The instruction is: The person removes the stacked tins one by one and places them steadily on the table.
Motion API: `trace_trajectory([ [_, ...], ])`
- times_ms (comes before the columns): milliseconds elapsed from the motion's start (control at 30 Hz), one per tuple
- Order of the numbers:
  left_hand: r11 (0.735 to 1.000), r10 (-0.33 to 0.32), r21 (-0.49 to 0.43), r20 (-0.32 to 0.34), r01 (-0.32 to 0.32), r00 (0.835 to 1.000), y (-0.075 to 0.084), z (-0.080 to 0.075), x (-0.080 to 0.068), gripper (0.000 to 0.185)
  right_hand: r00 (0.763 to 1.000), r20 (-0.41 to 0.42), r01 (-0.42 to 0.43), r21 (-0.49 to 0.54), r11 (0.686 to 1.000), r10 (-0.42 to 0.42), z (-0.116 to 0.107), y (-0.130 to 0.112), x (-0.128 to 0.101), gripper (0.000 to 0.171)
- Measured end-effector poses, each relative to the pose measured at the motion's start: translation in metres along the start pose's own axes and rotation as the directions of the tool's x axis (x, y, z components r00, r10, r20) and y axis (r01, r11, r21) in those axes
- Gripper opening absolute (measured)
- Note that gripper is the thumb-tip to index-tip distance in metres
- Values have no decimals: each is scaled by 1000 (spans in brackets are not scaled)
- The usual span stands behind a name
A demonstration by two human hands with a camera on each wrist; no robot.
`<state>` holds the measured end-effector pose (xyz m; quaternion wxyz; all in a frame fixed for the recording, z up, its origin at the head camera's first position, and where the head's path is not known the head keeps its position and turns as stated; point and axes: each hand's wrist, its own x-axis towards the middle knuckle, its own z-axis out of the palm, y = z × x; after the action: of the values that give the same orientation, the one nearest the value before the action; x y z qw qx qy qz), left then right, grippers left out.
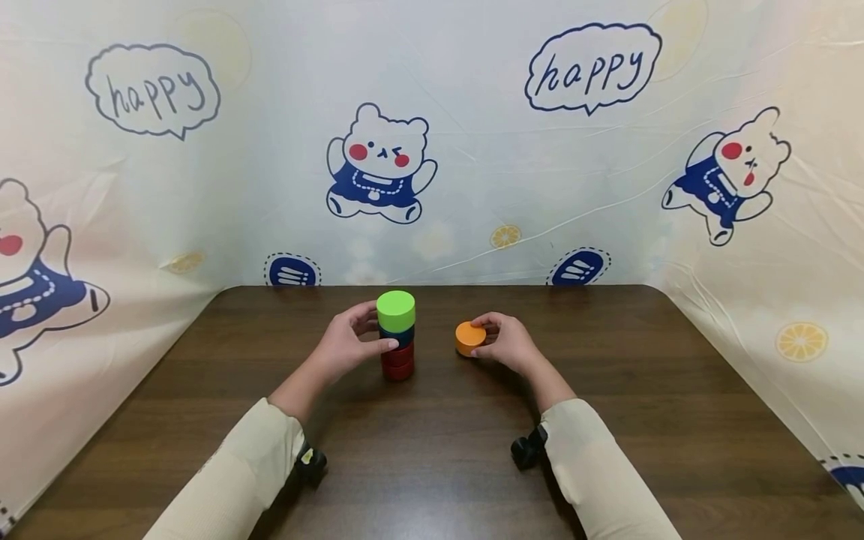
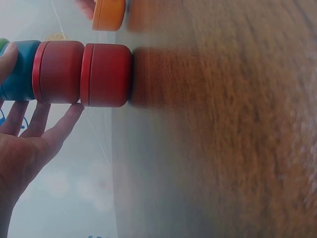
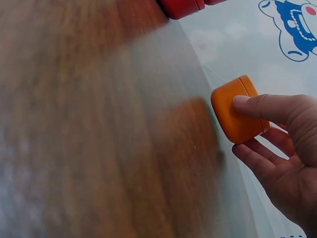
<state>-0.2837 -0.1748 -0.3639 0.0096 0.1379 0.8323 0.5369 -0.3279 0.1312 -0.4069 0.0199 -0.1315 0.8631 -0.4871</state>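
Near the back of the table a stack of small round lidded tins stands upright. From the top come a green tin (image 1: 396, 311), a dark blue tin (image 2: 26, 69), then an upper red tin (image 2: 60, 72) and a lower red tin (image 2: 110, 74) on the tabletop. My left hand (image 1: 343, 343) holds the stack from the left, thumb across the blue tin and fingers behind. To the right, my right hand (image 1: 509, 345) pinches an orange tin (image 1: 467, 340) between thumb and fingers. In the right wrist view that orange tin looks tilted, its base close over the table.
The brown wooden table (image 1: 432, 465) has rounded back corners. A pale printed cloth (image 1: 472, 165) with bears and "happy" bubbles hangs behind it and along both sides. Each sleeve has a black device (image 1: 529, 450) at the wrist.
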Motion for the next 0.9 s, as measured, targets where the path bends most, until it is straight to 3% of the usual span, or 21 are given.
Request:
trace_trajectory([
  [900,1000,-7,-19,6,7,1000,-1,-1,0,76,999,40,32,5,999,-32,-5,0,1,50],
])
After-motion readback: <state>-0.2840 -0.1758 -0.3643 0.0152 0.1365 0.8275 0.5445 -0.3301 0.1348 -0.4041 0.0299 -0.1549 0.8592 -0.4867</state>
